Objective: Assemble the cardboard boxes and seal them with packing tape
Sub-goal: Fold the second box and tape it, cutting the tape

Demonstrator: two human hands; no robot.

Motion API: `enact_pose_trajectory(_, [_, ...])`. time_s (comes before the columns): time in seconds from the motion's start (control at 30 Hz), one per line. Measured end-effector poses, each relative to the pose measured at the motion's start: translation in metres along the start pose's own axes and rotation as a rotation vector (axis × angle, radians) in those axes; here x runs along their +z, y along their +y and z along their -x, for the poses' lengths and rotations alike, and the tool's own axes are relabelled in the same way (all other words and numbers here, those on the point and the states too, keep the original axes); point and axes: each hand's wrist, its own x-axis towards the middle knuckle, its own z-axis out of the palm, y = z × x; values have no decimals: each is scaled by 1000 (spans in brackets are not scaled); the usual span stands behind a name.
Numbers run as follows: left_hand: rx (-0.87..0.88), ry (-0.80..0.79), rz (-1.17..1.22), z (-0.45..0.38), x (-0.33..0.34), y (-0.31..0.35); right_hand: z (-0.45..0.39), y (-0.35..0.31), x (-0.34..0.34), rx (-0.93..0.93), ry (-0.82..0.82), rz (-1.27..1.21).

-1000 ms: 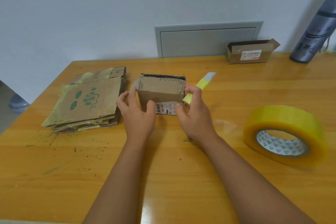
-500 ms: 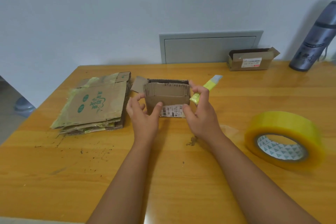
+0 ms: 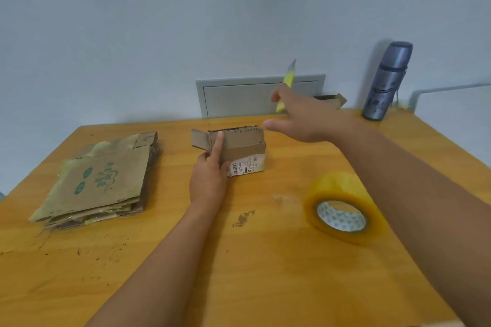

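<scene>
Since 0.5 s ago the right hand (image 3: 303,119) has left the small cardboard box (image 3: 239,150) and lifted up and to the far right, carrying a yellow utility knife (image 3: 287,85) gripped between its fingers, grey tip pointing up against the wall. Only the left hand (image 3: 210,178) remains on the box, fingers laid straight up its near left face, thumb at the left corner. Brown and corrugated, the box has a ragged top edge, 1 flap sticking out to the left and a white barcode label on its lower near face; it stands on the glossy orange wooden counter (image 3: 239,273), about mid-width and toward the far side. To the left lies a stack of flattened cartons (image 3: 101,180), the top 1 printed in green, with yellowish tape along its edges. At near right a thick roll of clear yellowish packing tape (image 3: 345,207) lies flat, well apart from the box. Behind the right hand, partly hidden by it, sits another open carton (image 3: 333,99) by a grey wall panel (image 3: 239,98), and a grey metal flask (image 3: 388,79) stands at the far right.
</scene>
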Motion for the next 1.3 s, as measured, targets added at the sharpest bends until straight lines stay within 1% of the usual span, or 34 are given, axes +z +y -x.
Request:
enact_pose_trajectory(0.13, [32, -20, -31, -14, 20, 9, -9, 66, -14, 30, -55, 79])
enact_pose_trajectory(0.23, [53, -29, -51, -24, 35, 15, -9, 112, -5, 65, -96, 158])
enact_pose_trajectory(0.33, [44, -34, -62, -38, 51, 19, -9, 151, 19, 85, -138, 208])
enact_pose_trajectory(0.5, [48, -31, -61, -69, 77, 23, -22, 194, 79, 132, -222, 166])
enact_pose_trajectory(0.63, [46, -32, -74, -94, 95, 26, -42, 205, 112, 154, -218, 59])
enact_pose_trajectory(0.77, [42, -15, -65, -115, 113, 29, -53, 212, 134, 136, -181, 138])
enact_pose_trajectory(0.93, [40, 0, -55, -142, 132, 29, -55, 217, 139, 143, -153, 149])
enact_pose_trajectory(1.3, [16, -42, -69, -184, 154, 35, -55, 214, 135, 164, -161, 146])
